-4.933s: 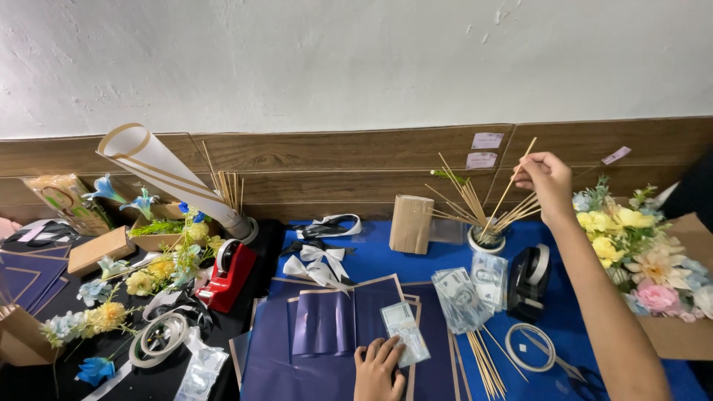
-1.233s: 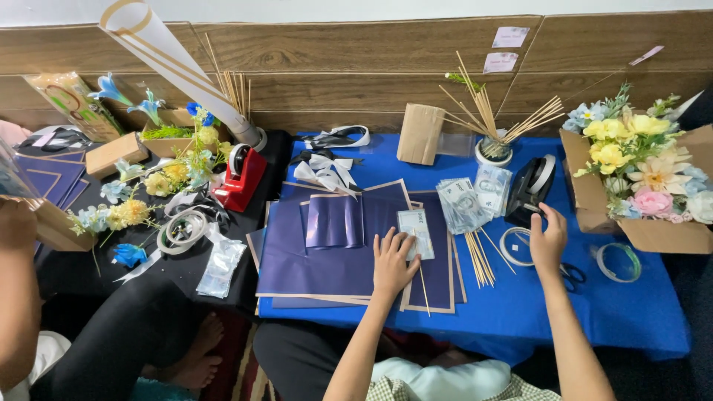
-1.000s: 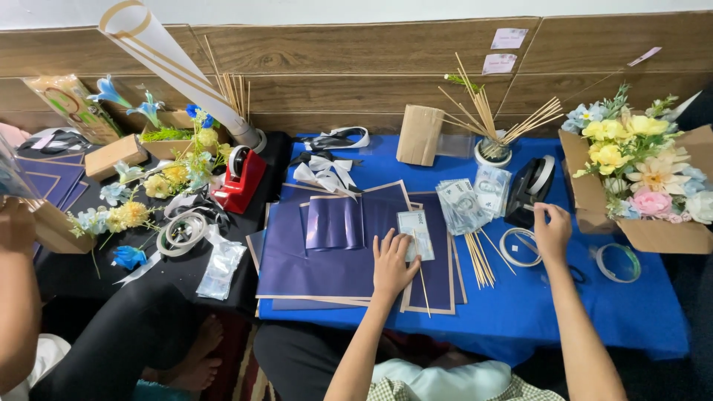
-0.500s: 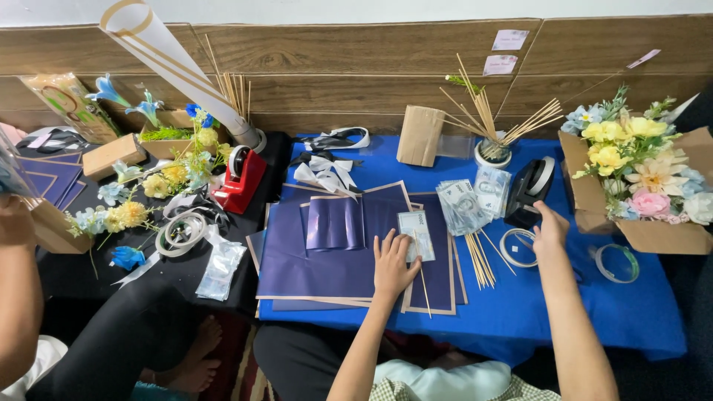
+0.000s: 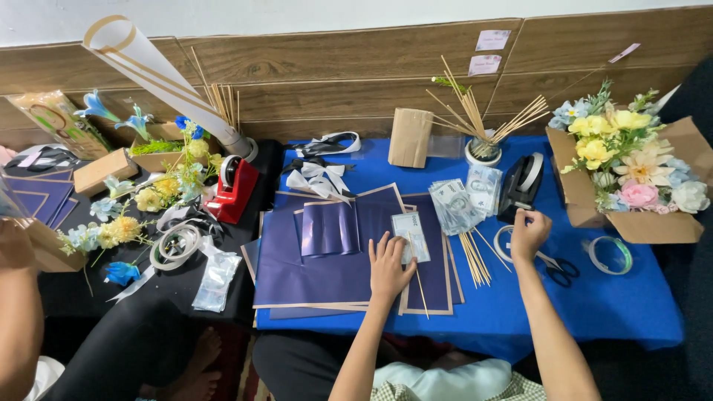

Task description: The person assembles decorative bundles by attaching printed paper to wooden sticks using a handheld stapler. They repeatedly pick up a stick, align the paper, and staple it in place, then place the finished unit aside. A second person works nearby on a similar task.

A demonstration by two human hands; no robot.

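Spread flat, the left hand [image 5: 389, 267] presses its palm and fingers on the navy wrapping sheets [image 5: 319, 267]. It pins the lower edge of a single banknote [image 5: 410, 236] and a thin wooden stick [image 5: 420, 286] that runs under it. The right hand [image 5: 530, 234] is curled closed, knuckles up. Whether anything is pinched inside it cannot be told.

Change over the last second: the left hand stays where it was, so note and stick remain held down. The right hand has drifted from the scissors [image 5: 558, 266] towards the black tape dispenser [image 5: 520, 189] and has drawn its fingers in. The pinning thus continues while the free hand works at the dispenser's foot.

Positions, all relative to the navy sheets:
- Blue tablecloth [image 5: 594, 312]: beneath them and extending well to the right.
- Cardboard box of artificial flowers [image 5: 631, 171]: far right.
- Black tape dispenser: right and slightly behind, just above the right hand.
- Loose pile of banknotes [image 5: 457, 204]: at their right rear corner.
- Bundle of sticks [image 5: 474, 260]: just off the right edge.
- Scissors: further right, near the right wrist.
- Tape ring [image 5: 610, 255]: beyond the scissors.
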